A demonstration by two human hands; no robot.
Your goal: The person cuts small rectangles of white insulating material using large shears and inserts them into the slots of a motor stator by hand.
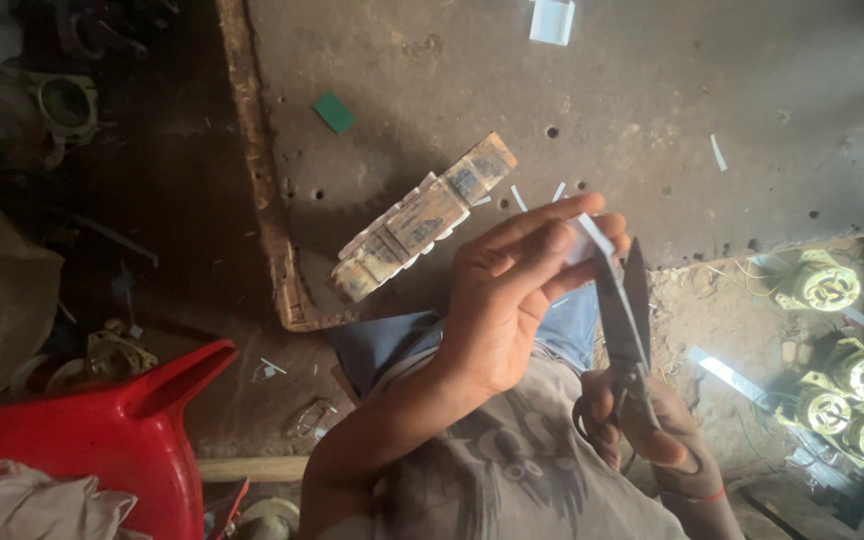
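Left-hand grip, probably on paper strip

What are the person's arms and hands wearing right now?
Both hands are bare, no gloves. The left hand and its forearm carry no sleeve, watch or ring that shows. The right hand has a thin red band at the wrist.

The person wears a grey T-shirt with a dark winged print across its front. Above the shirt in the view shows blue denim over the legs. Right of the shirt's print, a thin red band circles the right wrist. Both forearms are bare, unsleeved.
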